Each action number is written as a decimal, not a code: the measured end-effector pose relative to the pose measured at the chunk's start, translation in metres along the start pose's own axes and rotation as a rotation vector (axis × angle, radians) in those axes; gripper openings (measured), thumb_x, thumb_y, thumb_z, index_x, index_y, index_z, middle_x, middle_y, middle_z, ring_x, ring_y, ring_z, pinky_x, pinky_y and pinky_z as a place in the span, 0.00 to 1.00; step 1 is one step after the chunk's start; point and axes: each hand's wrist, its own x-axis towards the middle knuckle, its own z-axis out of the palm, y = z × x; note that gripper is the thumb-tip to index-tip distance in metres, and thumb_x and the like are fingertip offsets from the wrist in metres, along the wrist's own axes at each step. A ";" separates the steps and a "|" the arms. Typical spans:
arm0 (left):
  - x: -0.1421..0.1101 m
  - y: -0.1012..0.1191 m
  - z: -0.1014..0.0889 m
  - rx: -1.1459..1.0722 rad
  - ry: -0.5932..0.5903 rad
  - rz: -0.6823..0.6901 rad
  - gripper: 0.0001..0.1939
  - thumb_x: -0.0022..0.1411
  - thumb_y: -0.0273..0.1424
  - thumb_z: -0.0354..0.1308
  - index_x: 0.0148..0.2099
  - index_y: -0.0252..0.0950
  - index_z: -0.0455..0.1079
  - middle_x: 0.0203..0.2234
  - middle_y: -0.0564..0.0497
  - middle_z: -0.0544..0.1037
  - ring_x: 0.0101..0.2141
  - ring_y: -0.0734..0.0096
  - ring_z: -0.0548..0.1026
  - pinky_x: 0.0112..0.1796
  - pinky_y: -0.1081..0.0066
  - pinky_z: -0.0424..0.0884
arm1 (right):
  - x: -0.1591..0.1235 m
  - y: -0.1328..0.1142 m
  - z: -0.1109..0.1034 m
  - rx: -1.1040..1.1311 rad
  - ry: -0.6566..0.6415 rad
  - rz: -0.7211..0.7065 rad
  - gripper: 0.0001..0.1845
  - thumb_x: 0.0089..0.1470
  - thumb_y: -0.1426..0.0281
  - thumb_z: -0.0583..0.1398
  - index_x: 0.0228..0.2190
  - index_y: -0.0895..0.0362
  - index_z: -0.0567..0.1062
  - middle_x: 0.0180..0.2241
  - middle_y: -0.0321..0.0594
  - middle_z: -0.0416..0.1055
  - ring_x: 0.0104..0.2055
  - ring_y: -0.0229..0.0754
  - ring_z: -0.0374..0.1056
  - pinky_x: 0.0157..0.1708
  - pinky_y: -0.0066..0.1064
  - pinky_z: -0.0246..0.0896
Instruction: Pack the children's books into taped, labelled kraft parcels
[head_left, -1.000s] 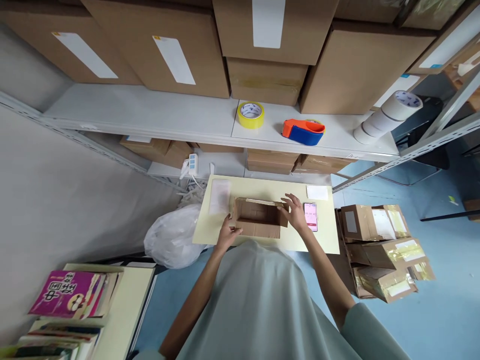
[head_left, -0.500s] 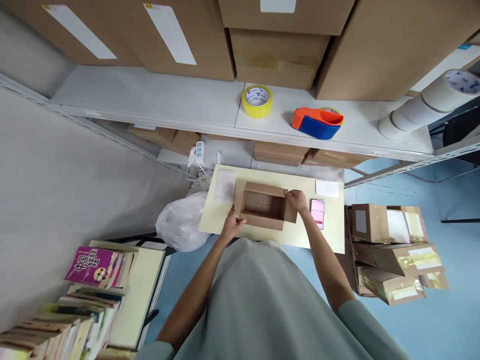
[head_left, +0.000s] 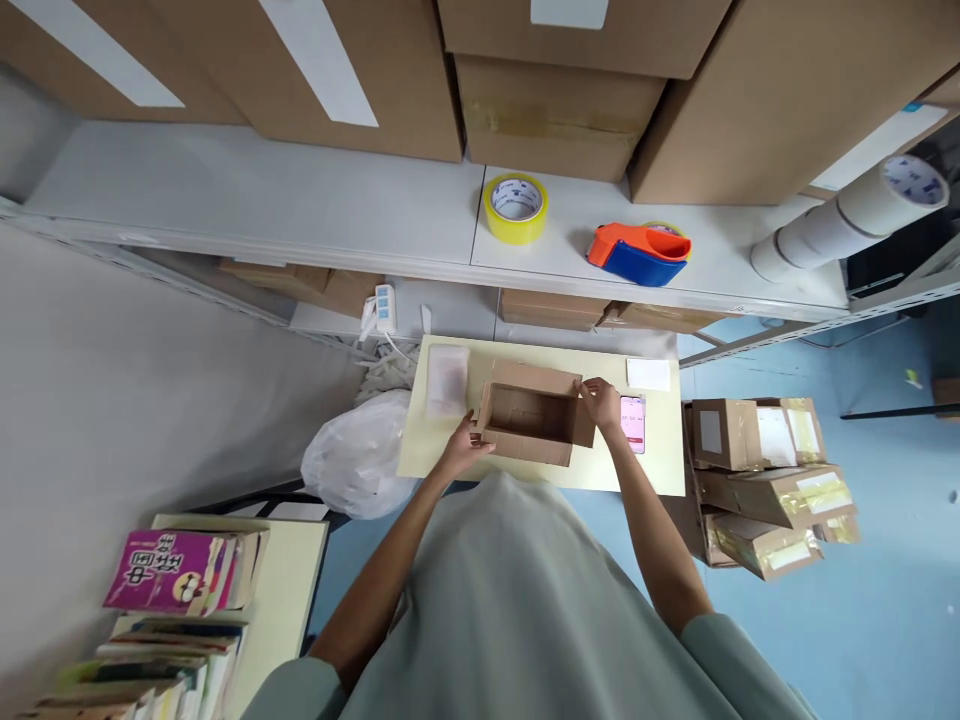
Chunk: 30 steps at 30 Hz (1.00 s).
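Cardboard carton found on the table, open side up, its long side running across in front of the wearer; no contents visible inside. The near flap, the far flap and the right end flap are turned outward. The left hand is at the near left corner, thumb over the cardboard and fingers along the left end, seemingly pinching it; how firmly cannot be told. The right hand pinches the carton at the far right corner between thumb and fingertips, the exact edge being partly hidden. A smartphone lies just beside the right hand; a white slip lies behind it, and a translucent sheet lies left of the carton. The step in hand is judged to be handling the carton by its flaps and ends. Recommended practice: let the left hand steady the body while the right works one flap at a time along its crease, since thin cardboard would likely buckle or tear if pulled at a corner. Keep the base flat, and keep the right elbow and wrist clear of the smartphone.
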 end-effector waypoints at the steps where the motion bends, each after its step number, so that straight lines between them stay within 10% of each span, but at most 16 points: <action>1: 0.004 0.000 -0.007 0.039 -0.020 -0.032 0.47 0.48 0.26 0.73 0.71 0.37 0.65 0.52 0.43 0.82 0.45 0.61 0.83 0.44 0.65 0.81 | -0.006 -0.003 -0.002 0.012 0.047 -0.017 0.25 0.65 0.46 0.61 0.39 0.56 0.82 0.45 0.52 0.85 0.48 0.54 0.81 0.47 0.40 0.72; 11: 0.080 0.016 -0.100 0.448 0.298 -0.295 0.27 0.61 0.36 0.67 0.60 0.30 0.68 0.59 0.28 0.76 0.63 0.38 0.74 0.61 0.52 0.70 | -0.098 -0.029 -0.024 0.016 0.322 -0.039 0.36 0.61 0.36 0.59 0.44 0.56 0.82 0.49 0.56 0.83 0.52 0.60 0.78 0.51 0.48 0.72; 21: 0.127 0.013 -0.103 0.556 0.372 -0.402 0.41 0.57 0.39 0.74 0.64 0.22 0.63 0.63 0.17 0.71 0.62 0.31 0.73 0.57 0.49 0.73 | -0.187 -0.022 -0.013 -0.009 0.448 0.204 0.39 0.56 0.33 0.60 0.41 0.55 0.83 0.46 0.55 0.85 0.51 0.62 0.79 0.50 0.46 0.72; 30: 0.122 0.025 -0.109 0.580 0.263 -0.296 0.13 0.58 0.39 0.69 0.40 0.36 0.77 0.42 0.38 0.85 0.48 0.45 0.82 0.47 0.58 0.76 | -0.210 -0.017 -0.013 -0.034 0.431 0.237 0.37 0.58 0.33 0.59 0.40 0.54 0.83 0.46 0.54 0.85 0.51 0.63 0.80 0.52 0.50 0.73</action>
